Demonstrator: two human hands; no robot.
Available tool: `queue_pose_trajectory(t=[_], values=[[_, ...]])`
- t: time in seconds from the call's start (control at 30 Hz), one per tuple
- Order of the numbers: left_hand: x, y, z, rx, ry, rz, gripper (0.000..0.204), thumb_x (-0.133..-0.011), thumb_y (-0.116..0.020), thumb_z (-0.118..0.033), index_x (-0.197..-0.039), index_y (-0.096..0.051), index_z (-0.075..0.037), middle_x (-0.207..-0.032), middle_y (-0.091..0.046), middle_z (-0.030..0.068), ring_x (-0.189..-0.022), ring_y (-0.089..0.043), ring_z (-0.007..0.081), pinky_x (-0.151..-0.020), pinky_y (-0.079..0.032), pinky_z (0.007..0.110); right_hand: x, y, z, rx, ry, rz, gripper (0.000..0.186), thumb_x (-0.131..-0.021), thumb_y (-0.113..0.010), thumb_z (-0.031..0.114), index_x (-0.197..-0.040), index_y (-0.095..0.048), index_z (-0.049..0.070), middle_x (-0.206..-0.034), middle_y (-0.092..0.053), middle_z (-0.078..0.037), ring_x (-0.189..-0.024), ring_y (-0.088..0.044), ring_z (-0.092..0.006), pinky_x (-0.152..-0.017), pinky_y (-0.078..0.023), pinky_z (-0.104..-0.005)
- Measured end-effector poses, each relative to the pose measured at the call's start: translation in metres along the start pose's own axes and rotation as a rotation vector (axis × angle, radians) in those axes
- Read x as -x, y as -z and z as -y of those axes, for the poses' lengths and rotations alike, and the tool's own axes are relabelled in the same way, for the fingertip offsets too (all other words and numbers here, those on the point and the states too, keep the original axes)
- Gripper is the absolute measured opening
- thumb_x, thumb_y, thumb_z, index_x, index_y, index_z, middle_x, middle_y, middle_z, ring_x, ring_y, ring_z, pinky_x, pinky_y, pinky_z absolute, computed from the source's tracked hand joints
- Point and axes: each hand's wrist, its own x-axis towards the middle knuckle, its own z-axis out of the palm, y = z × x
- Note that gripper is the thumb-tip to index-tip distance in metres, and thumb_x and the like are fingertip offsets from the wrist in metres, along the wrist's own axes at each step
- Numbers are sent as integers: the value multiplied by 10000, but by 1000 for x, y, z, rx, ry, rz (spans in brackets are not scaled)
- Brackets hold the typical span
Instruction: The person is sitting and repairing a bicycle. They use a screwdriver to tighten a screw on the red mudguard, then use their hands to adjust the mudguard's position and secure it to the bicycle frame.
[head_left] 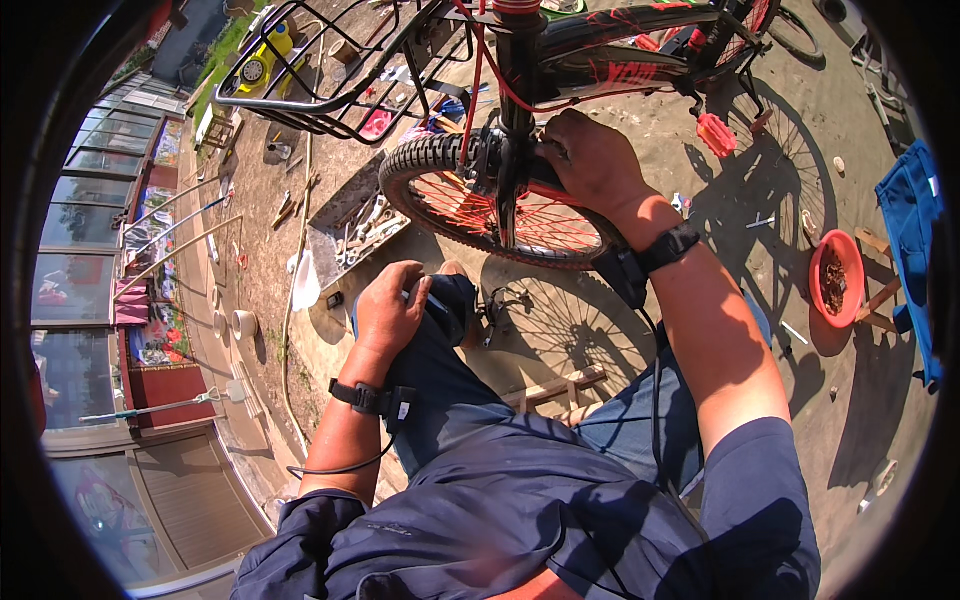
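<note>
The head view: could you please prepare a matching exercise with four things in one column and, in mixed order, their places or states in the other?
Things:
1. left hand
2. right hand
3. round bowl
4. tray

Places or states:
A. filled with metal tools
B. pinkish red, with brown pieces inside
C. at the front fork of the bicycle
D. at the left knee

Right pairs: 1-D, 2-C, 3-B, 4-A
</note>
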Motion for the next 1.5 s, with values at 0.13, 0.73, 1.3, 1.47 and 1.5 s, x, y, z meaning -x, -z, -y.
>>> queue_pose_trajectory(t=[0.13,0.73,1.3,1.47,1.5], values=[[1,0,1,-5,-7,-7,208,-895,-731,-172,-1056,-662,-61,-940,-722,110,-847,-718,264,-743,-560,343,-4,5,4,12,-16,21,255,-945,-582,298,-955,-679,62,-1036,-683,-159,-916,-665,-383,-811,-531,-489],[3,0,3,-26,-18,-23,196,-895,-727,-166,-1049,-663,-63,-930,-713,106,-841,-712,260,-747,-555,346,4,48,-15,-474,-360,279,258,-989,-515,185,-1150,-651,36,-931,-713,-162,-844,-682,-272,-790,-531,-357],[-23,-54,-130,1134,56,549,360,-1049,-532,-209,-1350,-484,-20,-1122,-666,84,-805,-657,120,-676,-499,241,37,41,26,-1453,-629,364,258,-1030,-543,191,-1219,-558,15,-1105,-702,-145,-920,-697,-219,-841,-581,-357],[-35,-53,-142,1323,236,546,233,-1050,-544,-231,-1170,-603,-39,-883,-682,26,-671,-618,83,-604,-473,226,35,46,20,-1098,-516,338,354,-1010,-566,201,-1292,-551,-13,-1082,-706,-126,-914,-686,-194,-796,-567,-323],[-38,-51,-143,1290,243,521,236,-1048,-551,-238,-1156,-610,-37,-859,-677,23,-665,-613,81,-600,-472,227,34,49,19,-968,-459,333,376,-1008,-566,205,-1306,-548,-24,-1077,-707,-122,-917,-686,-189,-787,-563,-317]])
